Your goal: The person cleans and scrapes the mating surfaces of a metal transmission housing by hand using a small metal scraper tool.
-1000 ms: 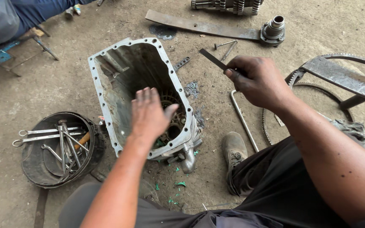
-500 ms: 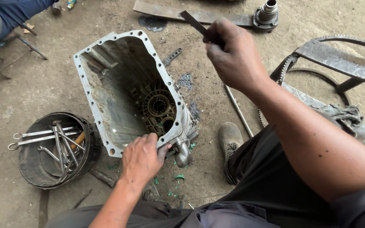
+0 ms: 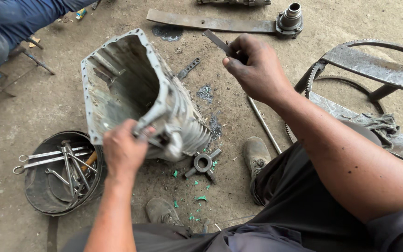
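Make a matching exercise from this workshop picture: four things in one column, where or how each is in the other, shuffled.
1. gearbox housing
2. flat metal strip
3. wrenches
4. cross-shaped spider

A. lying in a round black tub
B. on the ground beside green flakes
C. tipped up, gripped at its rim by the left hand
D. pinched in the raised right hand

Pairs: 1-C, 2-D, 3-A, 4-B

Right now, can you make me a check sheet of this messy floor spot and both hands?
Surface: bare concrete floor, dark stains, green flakes.
Job's things: grey metal housing tipped on its side; cross-shaped part beside it.
Clutter: round tub of wrenches; flat bar; thin rod.
Grippers: left hand grips the housing's edge; right hand holds a flat dark tool.
Cables: nothing seen.
Surroundings: toothed ring, rag, another person's blue sleeve.
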